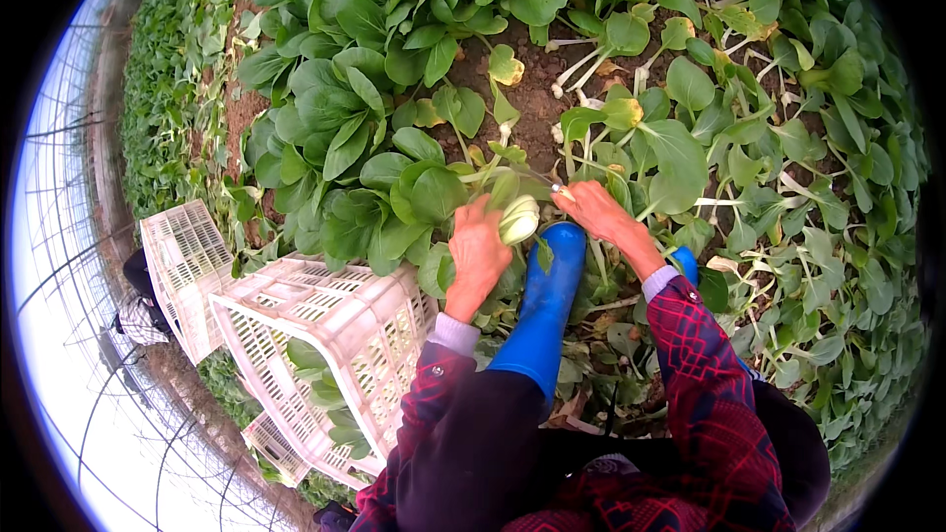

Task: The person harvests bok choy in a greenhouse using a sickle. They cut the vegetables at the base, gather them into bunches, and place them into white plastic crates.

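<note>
My left hand (pixel 477 247) is closed around a head of bok choy (pixel 520 219), whose pale cut base points toward my right side. My right hand (pixel 597 213) grips the light handle of a small knife (pixel 559 191); its thin blade looks blurred and reaches left, close above the held plant. Rooted bok choy plants (pixel 347 114) stand beyond and to the left of my left hand. Loose leaves with pale stalks, some of them yellowed (pixel 622 112), lie on the brown soil (pixel 528 89) beyond my right hand.
A white plastic crate (pixel 384 332) with greens inside stands tilted at my left, with more crates (pixel 188 266) beside it. My blue rubber boot (pixel 558 273) is planted between my hands. Dark and striped clothing, perhaps a person's (pixel 140 319), shows behind the far crate.
</note>
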`<state>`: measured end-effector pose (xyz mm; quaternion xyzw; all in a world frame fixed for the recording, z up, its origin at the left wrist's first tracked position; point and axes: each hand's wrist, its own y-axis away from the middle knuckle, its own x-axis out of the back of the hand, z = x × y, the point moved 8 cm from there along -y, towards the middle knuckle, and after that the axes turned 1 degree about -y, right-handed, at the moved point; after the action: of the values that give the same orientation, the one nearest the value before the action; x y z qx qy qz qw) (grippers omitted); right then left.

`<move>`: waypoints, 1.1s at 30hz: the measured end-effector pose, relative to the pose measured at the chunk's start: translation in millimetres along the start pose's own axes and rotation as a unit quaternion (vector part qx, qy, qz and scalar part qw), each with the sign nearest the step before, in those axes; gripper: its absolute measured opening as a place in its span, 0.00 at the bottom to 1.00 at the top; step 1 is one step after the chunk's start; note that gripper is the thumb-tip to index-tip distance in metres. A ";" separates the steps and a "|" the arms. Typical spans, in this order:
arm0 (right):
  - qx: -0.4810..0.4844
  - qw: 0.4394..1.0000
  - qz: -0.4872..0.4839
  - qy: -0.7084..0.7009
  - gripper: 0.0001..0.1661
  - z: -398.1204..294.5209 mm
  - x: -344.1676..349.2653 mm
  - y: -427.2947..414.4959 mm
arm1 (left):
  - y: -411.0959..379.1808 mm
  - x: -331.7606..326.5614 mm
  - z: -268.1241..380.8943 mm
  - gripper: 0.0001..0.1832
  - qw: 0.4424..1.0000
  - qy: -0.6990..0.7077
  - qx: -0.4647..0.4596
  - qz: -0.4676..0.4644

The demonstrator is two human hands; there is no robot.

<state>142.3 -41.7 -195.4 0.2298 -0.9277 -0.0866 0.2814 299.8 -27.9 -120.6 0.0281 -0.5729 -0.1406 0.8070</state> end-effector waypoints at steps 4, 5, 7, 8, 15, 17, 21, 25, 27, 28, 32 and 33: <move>-0.176 0.943 -0.139 -0.245 0.26 21.8 -25.0 -2.6 | -0.3 -2.9 -8.1 0.17 1.000 -0.001 0.013 -0.014; -0.170 0.946 -0.146 -0.233 0.26 20.6 -25.0 -7.0 | -0.9 -3.9 -9.5 0.17 1.000 0.000 0.018 -0.021; -0.161 0.951 -0.158 -0.210 0.26 16.2 -26.6 -13.7 | -2.8 -5.4 -11.9 0.18 0.999 0.001 0.032 -0.044; -0.168 0.953 -0.166 -0.191 0.26 17.0 -26.1 -12.0 | -3.6 -5.8 -12.9 0.18 0.998 0.001 0.038 -0.056; -0.074 0.987 -0.144 0.016 0.24 -4.5 -7.8 -16.0 | 0.3 -14.2 -24.2 0.22 0.995 0.048 0.059 -0.059; -0.013 0.992 -0.103 0.065 0.24 -5.0 0.4 -13.1 | 3.7 -16.8 -26.7 0.23 0.995 0.056 0.064 -0.060; -0.194 0.952 -0.228 -0.063 0.23 -3.2 -5.7 -3.5 | 5.6 -21.3 -27.2 0.25 0.991 0.066 0.100 -0.066; -0.148 0.971 -0.181 -0.050 0.27 -2.6 -0.5 -7.2 | 9.5 -17.7 -41.1 0.28 0.983 0.101 0.131 -0.082; -0.121 0.978 -0.167 -0.043 0.27 -5.9 26.0 7.9 | 14.1 -8.4 -37.5 0.27 0.974 0.129 0.162 -0.097; -0.118 0.979 -0.160 -0.048 0.27 -11.3 41.7 14.2 | 16.1 -3.4 -38.6 0.27 0.969 0.145 0.175 -0.098; -0.102 0.980 0.011 -0.171 0.26 -32.2 121.8 26.5 | 15.3 14.2 -34.9 0.28 0.940 0.258 0.185 -0.123; -0.080 0.965 0.084 -0.234 0.25 -32.9 132.3 24.3 | 13.0 18.7 -36.5 0.26 0.931 0.282 0.189 -0.135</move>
<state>54.2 -84.2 -97.3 0.1014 -0.9737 -0.1878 0.0801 342.1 -24.5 -113.2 0.2957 -0.3289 -0.1238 0.8883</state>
